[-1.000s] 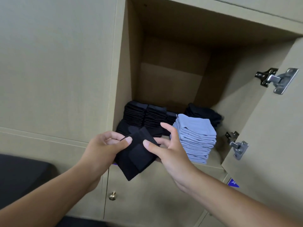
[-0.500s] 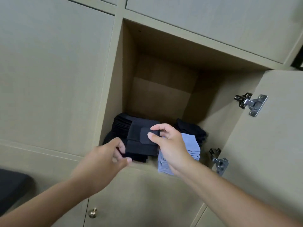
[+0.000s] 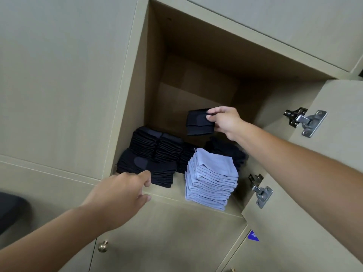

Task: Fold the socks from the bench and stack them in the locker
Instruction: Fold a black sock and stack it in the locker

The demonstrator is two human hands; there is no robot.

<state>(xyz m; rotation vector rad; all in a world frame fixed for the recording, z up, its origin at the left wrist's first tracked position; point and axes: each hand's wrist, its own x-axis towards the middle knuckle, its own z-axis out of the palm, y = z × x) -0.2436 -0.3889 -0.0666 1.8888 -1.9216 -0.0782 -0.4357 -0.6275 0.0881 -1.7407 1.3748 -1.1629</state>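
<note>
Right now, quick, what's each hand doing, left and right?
Left hand: open, holding nothing, fingers at the locker edge by a black stack.
Right hand: pinching a folded black sock.

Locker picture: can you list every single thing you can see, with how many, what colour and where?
folded black sock: one, black, held up inside the locker
black sock stacks: several, black, locker floor, left and back
blue stack: one, light blue, front right of locker floor
locker: one open compartment, beige
locker door: one, beige, swung open at right
hinges: two, silver, on the door
knob: one, brass, lower door
sticker: one, blue, lower right
left hand: one, at the locker's front edge
right hand: one, pinching the folded black sock
</note>
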